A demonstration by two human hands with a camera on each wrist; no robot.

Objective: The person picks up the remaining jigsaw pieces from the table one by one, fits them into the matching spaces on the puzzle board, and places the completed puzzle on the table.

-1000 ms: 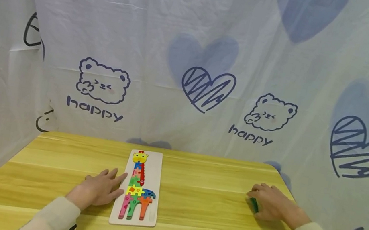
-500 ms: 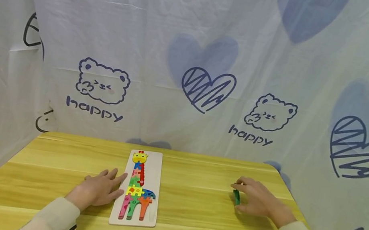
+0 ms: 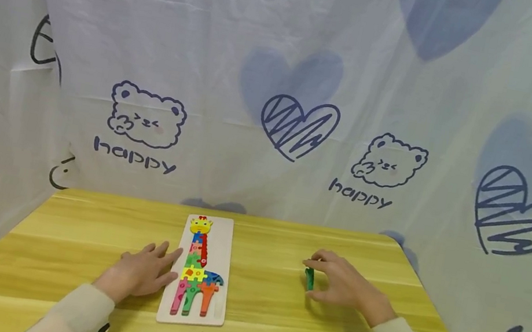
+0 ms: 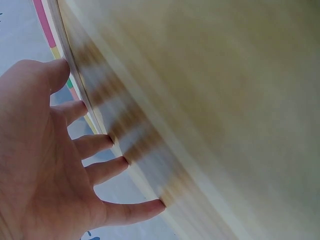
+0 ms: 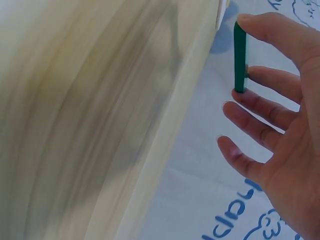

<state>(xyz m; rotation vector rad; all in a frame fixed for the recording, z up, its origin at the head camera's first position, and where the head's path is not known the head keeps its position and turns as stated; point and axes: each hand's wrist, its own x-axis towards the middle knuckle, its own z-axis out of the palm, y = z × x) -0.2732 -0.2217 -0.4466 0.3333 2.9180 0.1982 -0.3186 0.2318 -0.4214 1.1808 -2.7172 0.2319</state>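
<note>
A white puzzle board (image 3: 227, 242) lies on the table, bearing a giraffe of colourful interlocking pieces with a yellow head (image 3: 201, 225) and pink, green and orange legs. At the board's left edge rests my left hand (image 3: 137, 273), fingers spread and thumb touching the rim. To the right of the board, my right hand (image 3: 344, 282) pinches a green puzzle piece (image 5: 240, 57) above the table. In the right wrist view the piece stands on its thin edge between thumb and fingertips, the other fingers loosely bent.
The yellow wood-grain table (image 3: 267, 319) extends on both sides of the board. Behind it and at the sides hangs a white cloth (image 3: 219, 64) printed with hearts and bears.
My right hand has moved left across the table toward the board, carrying the green puzzle piece. The left hand and board have stayed in place.
</note>
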